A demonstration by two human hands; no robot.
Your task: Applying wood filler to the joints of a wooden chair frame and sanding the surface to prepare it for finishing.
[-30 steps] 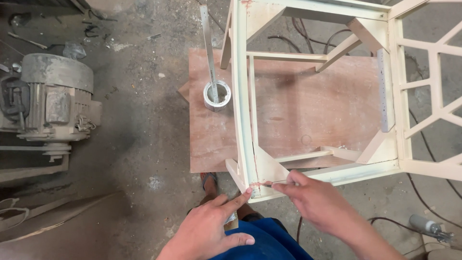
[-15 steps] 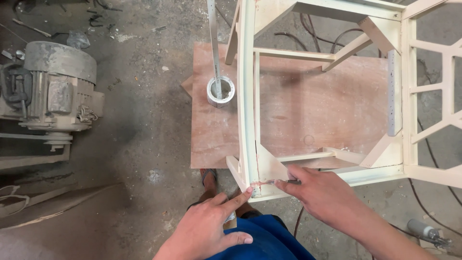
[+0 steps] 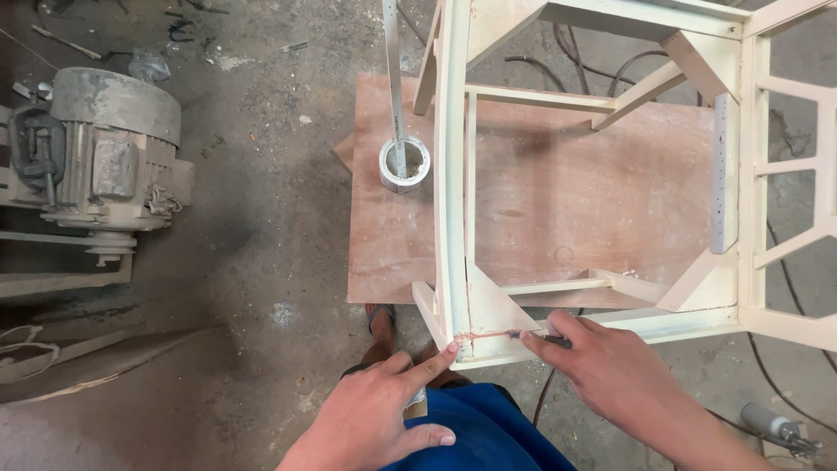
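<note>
A pale cream wooden chair frame (image 3: pixel 453 174) stands on a plywood board (image 3: pixel 558 192) on the floor. My left hand (image 3: pixel 384 414) has its fingers spread, and the forefinger tip presses the frame's near corner. My right hand (image 3: pixel 619 375) pinches a small dark tool (image 3: pixel 549 340) and holds its tip against the front rail, where a thin reddish line (image 3: pixel 488 334) of filler runs along the corner joint. A triangular corner block (image 3: pixel 493 305) sits just behind that joint.
A dusty electric motor (image 3: pixel 105 157) sits on the concrete floor at the left. A small round tin (image 3: pixel 404 164) with a stick in it stands on the board's left part. Cables trail at the right, next to a metal tool (image 3: pixel 776 427). My blue-clad knee (image 3: pixel 471 432) is below.
The view has shifted slightly. My right hand has slid a little to the right along the front rail with the tool; my left forefinger stays on the corner.
</note>
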